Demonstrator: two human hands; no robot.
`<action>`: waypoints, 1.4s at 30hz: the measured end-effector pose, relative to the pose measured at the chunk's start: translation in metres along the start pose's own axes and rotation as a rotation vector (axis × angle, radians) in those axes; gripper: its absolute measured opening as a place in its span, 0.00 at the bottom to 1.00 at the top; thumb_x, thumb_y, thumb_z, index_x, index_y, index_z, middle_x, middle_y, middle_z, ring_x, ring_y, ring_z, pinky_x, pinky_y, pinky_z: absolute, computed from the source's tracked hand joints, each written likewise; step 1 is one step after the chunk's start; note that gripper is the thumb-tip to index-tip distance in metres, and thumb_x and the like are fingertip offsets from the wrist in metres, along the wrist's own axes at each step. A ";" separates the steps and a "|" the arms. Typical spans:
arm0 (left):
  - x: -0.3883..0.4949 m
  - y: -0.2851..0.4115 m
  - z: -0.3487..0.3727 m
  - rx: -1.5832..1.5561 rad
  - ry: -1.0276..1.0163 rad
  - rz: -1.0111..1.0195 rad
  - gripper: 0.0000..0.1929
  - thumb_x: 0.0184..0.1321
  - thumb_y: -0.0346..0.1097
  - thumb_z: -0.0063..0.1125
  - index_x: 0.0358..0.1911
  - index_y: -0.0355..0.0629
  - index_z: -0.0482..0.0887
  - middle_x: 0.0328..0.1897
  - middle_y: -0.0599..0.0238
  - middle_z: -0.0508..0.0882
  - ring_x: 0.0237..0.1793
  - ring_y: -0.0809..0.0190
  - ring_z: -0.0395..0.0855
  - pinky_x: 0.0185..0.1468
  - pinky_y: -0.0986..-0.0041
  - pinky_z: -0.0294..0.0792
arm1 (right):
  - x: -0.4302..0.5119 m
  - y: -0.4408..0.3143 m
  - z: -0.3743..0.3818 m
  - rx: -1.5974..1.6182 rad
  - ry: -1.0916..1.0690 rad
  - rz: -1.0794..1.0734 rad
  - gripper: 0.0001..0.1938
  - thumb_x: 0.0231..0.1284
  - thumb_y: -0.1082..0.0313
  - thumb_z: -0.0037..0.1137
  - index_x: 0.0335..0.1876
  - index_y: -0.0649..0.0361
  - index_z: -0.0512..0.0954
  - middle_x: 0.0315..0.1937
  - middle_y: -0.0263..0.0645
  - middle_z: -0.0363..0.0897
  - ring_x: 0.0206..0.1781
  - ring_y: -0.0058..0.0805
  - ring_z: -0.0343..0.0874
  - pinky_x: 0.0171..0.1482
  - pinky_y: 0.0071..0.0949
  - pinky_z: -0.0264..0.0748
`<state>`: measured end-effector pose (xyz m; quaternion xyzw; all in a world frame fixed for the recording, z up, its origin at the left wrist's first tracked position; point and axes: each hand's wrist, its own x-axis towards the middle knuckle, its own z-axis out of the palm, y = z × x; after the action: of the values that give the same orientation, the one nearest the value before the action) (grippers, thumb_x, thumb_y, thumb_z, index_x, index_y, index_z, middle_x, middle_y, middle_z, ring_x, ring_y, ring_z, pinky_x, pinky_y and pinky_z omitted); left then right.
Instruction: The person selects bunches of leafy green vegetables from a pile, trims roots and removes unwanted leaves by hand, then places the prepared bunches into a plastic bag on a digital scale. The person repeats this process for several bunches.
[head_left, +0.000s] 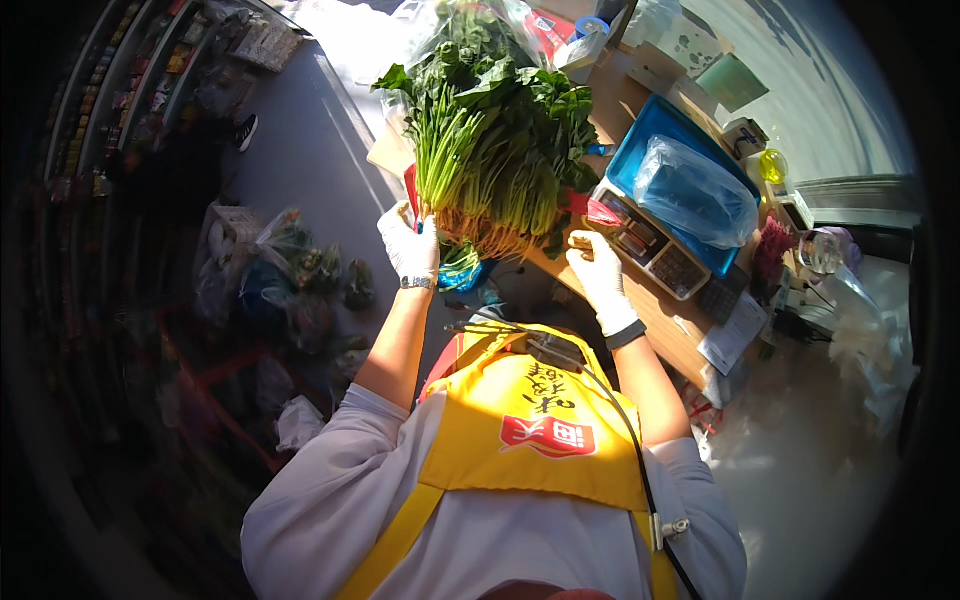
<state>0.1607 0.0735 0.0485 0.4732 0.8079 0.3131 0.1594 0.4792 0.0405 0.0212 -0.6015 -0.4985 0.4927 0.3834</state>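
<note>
My left hand (411, 244), in a white glove, grips the root end of a bunch of pale-stemmed spinach (446, 146). A bit of blue shows at its fingertips. Beside that bunch lies a large heap of leafy spinach (517, 142), its orange-pink roots turned towards me. My right hand (596, 270), also gloved, is to the right of the roots with its fingers curled. Whether anything is between them cannot be made out. Just above it pokes out a piece of red plastic bag (596, 208). More green stems (461, 266) in blue plastic show below the heap.
Right of the heap, on a wooden counter (637, 304), stand a weighing scale (660, 255) and a blue tray (651, 139) holding a clear plastic bag (697, 191). Bagged vegetables (319, 259) are on the floor at left. A person's shoe (246, 133) shows near the shelves (142, 82).
</note>
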 end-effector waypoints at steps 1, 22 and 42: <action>0.003 0.002 0.003 -0.013 0.062 0.066 0.38 0.50 0.39 0.76 0.66 0.38 0.72 0.68 0.45 0.70 0.68 0.46 0.70 0.72 0.61 0.62 | 0.007 0.003 0.032 -0.014 -0.034 0.104 0.19 0.59 0.75 0.65 0.57 0.59 0.78 0.47 0.37 0.85 0.48 0.23 0.83 0.54 0.24 0.79; 0.034 0.017 0.035 0.382 -0.274 0.468 0.63 0.40 0.51 0.82 0.80 0.46 0.50 0.79 0.25 0.50 0.78 0.28 0.51 0.80 0.50 0.50 | 0.059 0.005 0.185 -0.627 0.428 0.211 0.38 0.49 0.85 0.56 0.72 0.60 0.62 0.61 0.58 0.62 0.66 0.58 0.66 0.68 0.41 0.68; 0.047 0.006 0.035 0.250 -0.255 0.475 0.66 0.39 0.43 0.82 0.81 0.49 0.44 0.81 0.28 0.47 0.78 0.27 0.52 0.79 0.54 0.56 | 0.083 -0.049 0.160 -0.504 0.294 0.388 0.42 0.45 0.65 0.77 0.68 0.61 0.64 0.61 0.57 0.73 0.63 0.55 0.76 0.63 0.46 0.77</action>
<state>0.1607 0.1287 0.0281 0.7005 0.6802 0.1777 0.1225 0.3142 0.1273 0.0151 -0.8254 -0.4203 0.3257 0.1897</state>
